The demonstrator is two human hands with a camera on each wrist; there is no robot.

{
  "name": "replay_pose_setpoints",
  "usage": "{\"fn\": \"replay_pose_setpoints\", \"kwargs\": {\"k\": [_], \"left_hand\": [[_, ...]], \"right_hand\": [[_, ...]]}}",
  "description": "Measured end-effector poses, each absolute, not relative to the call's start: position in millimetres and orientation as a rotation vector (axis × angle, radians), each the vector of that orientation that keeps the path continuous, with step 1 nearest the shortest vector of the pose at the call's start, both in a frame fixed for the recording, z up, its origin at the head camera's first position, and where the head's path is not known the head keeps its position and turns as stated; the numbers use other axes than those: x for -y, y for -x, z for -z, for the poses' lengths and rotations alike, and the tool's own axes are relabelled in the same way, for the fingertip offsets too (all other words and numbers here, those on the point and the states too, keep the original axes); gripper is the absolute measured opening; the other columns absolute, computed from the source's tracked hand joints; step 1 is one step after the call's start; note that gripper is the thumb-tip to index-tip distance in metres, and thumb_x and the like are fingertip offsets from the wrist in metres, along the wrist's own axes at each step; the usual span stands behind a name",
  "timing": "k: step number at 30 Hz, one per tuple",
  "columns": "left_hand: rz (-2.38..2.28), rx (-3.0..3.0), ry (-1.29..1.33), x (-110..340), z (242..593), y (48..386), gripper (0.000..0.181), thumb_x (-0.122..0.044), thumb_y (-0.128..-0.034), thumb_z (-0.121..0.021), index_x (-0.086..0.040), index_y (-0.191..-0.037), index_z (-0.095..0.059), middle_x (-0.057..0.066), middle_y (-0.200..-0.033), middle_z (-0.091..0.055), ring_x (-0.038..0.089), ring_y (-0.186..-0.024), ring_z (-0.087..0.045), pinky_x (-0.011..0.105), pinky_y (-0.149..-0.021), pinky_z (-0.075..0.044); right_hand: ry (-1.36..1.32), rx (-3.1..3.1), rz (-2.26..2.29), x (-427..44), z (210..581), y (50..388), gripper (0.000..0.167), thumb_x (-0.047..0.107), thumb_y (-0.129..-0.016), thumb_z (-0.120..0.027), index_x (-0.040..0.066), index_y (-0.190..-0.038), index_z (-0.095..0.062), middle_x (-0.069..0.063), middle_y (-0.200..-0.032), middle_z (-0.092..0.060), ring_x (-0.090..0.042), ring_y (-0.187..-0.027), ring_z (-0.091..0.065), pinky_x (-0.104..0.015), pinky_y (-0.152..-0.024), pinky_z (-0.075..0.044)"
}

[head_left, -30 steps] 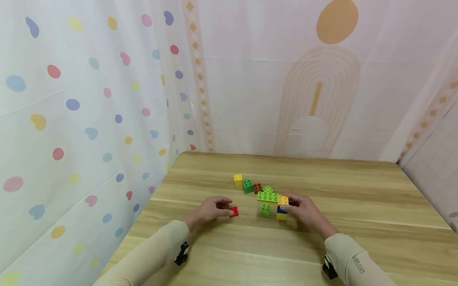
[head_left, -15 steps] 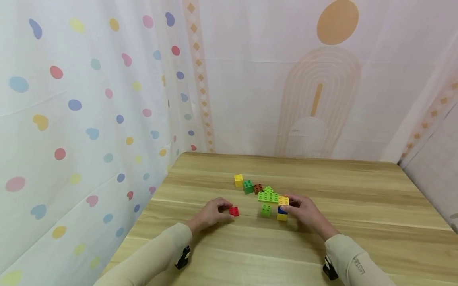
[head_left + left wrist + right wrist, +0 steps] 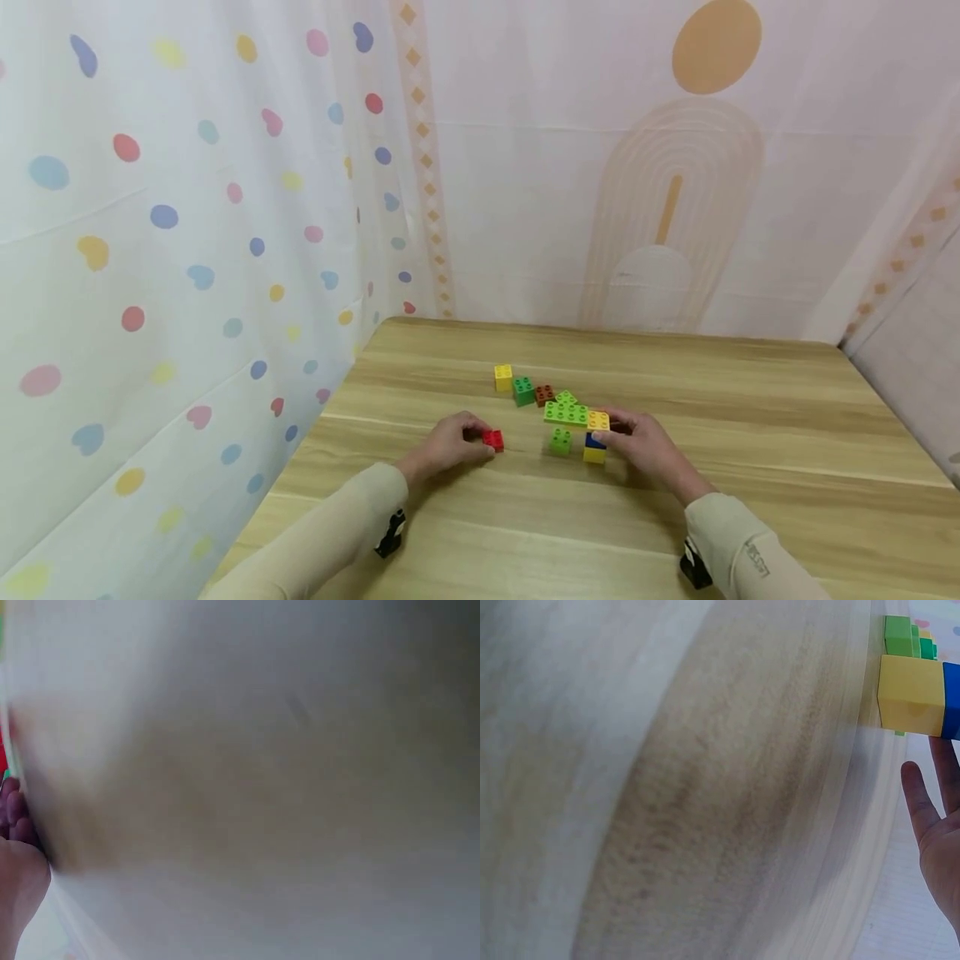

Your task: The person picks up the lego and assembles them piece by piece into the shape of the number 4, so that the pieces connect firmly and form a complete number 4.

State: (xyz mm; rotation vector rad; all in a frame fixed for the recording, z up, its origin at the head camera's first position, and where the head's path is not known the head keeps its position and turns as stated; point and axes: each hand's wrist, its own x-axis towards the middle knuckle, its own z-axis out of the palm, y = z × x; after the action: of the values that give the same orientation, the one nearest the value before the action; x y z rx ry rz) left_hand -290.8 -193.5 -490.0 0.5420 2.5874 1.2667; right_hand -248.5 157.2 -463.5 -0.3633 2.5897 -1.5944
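**A Light Pinch on Either Side**

In the head view, the left hand [image 3: 447, 443] pinched a red brick [image 3: 492, 441] by its edges between thumb and fingers, low over the tabletop [image 3: 480, 525]; I supposed that hold left its studs uncovered. Farther right, the right hand [image 3: 637, 439] pinched a brick stack [image 3: 595, 442], yellow at the foot, blue above, orange-yellow on top. A long lime brick [image 3: 566, 413] jutted left from its upper part, and that overhang was probably why the stack was steadied from the right. A small lime brick [image 3: 560, 442] stood just left of the stack; I couldn't tell whether they touched. On the far side, a yellow brick [image 3: 503, 379], a dark green brick [image 3: 523, 392], a brown brick [image 3: 543, 396] and another lime brick [image 3: 566, 397] made a slanting row, perhaps placed there so as not to crowd the hands.

The left wrist view was mostly blur: bent fingers and a sliver of red at the left edge, the pinch itself hidden.

In the right wrist view, one finger reached the stack while another spread away from it, suggesting a light grip.
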Motion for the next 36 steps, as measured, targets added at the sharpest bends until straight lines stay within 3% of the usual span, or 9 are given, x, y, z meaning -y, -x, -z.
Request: {"fn": "replay_pose_setpoints", "kwargs": {"k": [5,10,21,36], "left_hand": [[-1.352,-2.523,-0.479,190.3,478.3,295.1,0.028,-0.015,-0.0864,-0.078,-0.005,-0.111,-0.069,0.002,-0.096,-0.065,0.017,-0.088,-0.056,0.029,-0.075,-0.048],[-1.397,-2.518,-0.471,182.0,469.2,298.0,0.03,-0.017,-0.0872,-0.076,-0.007,-0.115,-0.069,0.002,-0.093,-0.066,0.016,-0.082,-0.058,0.03,-0.067,-0.049],[-1.558,-2.438,-0.558,151.6,460.4,295.8,0.035,-0.012,-0.0883,-0.074,0.002,-0.119,-0.068,0.004,-0.095,-0.066,0.015,-0.086,-0.058,0.027,-0.073,-0.049],[-1.563,-2.424,-0.639,133.6,463.1,298.8,0.029,-0.012,-0.0877,-0.076,-0.002,-0.114,-0.071,0.002,-0.094,-0.067,0.014,-0.086,-0.06,0.028,-0.074,-0.05]], "right_hand": [[0.365,-2.581,1.615,-156.3,460.3,249.6,0.049,0.029,-0.093,-0.071,0.004,-0.134,-0.061,-0.009,-0.113,-0.067,-0.02,-0.096,-0.06,-0.032,-0.078,-0.051],[0.373,-2.564,1.627,-155.2,462.2,251.6,0.045,0.025,-0.093,-0.072,0.005,-0.132,-0.062,-0.009,-0.111,-0.068,-0.02,-0.095,-0.06,-0.031,-0.078,-0.051],[0.342,-2.554,1.632,-150.3,465.6,246.5,0.046,0.025,-0.093,-0.072,0.005,-0.133,-0.062,-0.008,-0.111,-0.068,-0.019,-0.094,-0.061,-0.031,-0.077,-0.051],[0.341,-2.556,1.65,-156.0,462.9,245.2,0.047,0.027,-0.094,-0.07,0.004,-0.134,-0.061,-0.009,-0.115,-0.067,-0.02,-0.099,-0.061,-0.032,-0.08,-0.052]]}}
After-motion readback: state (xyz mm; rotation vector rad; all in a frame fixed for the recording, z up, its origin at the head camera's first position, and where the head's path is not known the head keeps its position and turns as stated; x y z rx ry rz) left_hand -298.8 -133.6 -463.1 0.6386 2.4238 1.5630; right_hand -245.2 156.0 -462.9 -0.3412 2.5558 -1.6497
